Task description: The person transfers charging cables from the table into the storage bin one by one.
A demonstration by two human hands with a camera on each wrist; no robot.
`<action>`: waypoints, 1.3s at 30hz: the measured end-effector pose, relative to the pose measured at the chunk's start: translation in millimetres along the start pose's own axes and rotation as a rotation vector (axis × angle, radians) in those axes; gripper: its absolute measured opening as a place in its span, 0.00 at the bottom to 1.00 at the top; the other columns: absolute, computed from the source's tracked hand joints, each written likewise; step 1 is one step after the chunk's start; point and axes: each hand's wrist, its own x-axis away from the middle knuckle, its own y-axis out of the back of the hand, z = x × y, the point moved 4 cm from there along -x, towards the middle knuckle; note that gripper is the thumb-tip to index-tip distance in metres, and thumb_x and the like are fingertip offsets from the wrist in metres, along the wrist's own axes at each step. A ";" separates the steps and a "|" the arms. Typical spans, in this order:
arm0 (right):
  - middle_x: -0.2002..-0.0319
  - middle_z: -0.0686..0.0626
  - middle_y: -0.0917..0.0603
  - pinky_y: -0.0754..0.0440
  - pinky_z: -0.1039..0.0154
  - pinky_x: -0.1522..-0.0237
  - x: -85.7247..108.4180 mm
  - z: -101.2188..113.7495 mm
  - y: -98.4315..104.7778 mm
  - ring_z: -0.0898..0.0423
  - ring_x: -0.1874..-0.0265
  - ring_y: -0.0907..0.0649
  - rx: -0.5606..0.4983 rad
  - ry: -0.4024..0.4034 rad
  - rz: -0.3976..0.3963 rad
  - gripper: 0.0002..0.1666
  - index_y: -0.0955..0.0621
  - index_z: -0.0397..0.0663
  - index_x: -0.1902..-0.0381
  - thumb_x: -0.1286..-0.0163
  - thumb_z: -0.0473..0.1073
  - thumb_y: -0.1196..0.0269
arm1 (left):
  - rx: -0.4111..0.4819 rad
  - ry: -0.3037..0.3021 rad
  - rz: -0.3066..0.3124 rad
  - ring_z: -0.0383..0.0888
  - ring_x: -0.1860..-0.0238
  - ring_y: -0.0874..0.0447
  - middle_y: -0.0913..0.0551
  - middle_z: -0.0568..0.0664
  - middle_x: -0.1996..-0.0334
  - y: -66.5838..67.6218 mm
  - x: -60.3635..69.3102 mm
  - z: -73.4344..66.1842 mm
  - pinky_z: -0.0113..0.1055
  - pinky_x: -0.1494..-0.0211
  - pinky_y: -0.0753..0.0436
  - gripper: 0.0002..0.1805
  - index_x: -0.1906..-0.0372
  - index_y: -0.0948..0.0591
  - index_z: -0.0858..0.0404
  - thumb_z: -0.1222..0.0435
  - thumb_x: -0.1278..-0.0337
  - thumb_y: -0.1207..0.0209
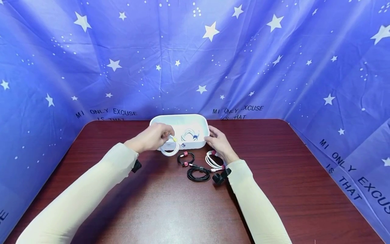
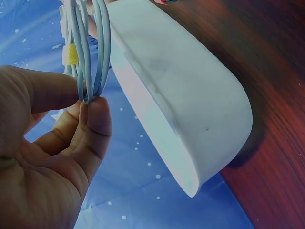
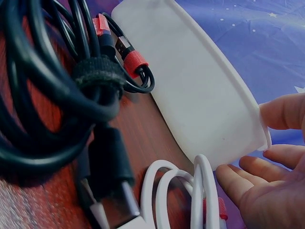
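Note:
My left hand [image 1: 153, 137] pinches a coiled white cable [image 1: 170, 149] with a yellow tie between thumb and fingertips. The coil hangs over the front left of a white plastic bin [image 1: 192, 145], its loops partly across the rim. A second white coil [image 1: 189, 135] with a dark blue tie lies inside the bin. At the bin's right end is my right hand [image 1: 220, 144]. Its thumb touches the rim and its other fingers, fairly straight, lie against the outer wall [image 3: 190, 90].
In front of the bin lie a small black cable [image 1: 192, 158] with red ties, a larger black coil [image 1: 198, 174] and a white cable [image 1: 210, 162] with red ties, beside my right wrist. A starry blue curtain [image 1: 182, 81] rises behind the brown table [image 1: 146, 203].

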 end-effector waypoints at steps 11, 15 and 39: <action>0.32 0.33 0.38 0.33 0.56 0.36 1.2 0.0 0.2 0.41 0.35 0.34 0.002 -0.009 0.007 0.39 0.46 0.36 0.27 0.35 0.25 0.47 | -0.011 0.026 -0.008 0.45 0.68 0.24 0.21 0.48 0.74 0.9 -2.9 7.6 0.40 0.60 0.23 0.13 0.61 0.17 0.66 0.79 0.51 0.46; 0.32 0.33 0.38 0.33 0.56 0.36 1.5 0.1 0.1 0.41 0.35 0.34 0.004 -0.009 0.007 0.39 0.45 0.36 0.27 0.35 0.25 0.47 | -0.017 0.026 -0.019 0.45 0.68 0.26 0.22 0.48 0.75 1.9 -4.2 11.1 0.39 0.60 0.24 0.13 0.62 0.17 0.65 0.79 0.51 0.45; 0.33 0.34 0.35 0.31 0.57 0.37 0.5 -0.6 0.3 0.42 0.36 0.32 -0.001 -0.002 0.009 0.38 0.43 0.37 0.28 0.36 0.25 0.46 | 0.005 0.060 -0.061 0.46 0.67 0.23 0.19 0.51 0.73 -4.1 -11.1 32.3 0.42 0.59 0.22 0.13 0.61 0.16 0.66 0.79 0.52 0.45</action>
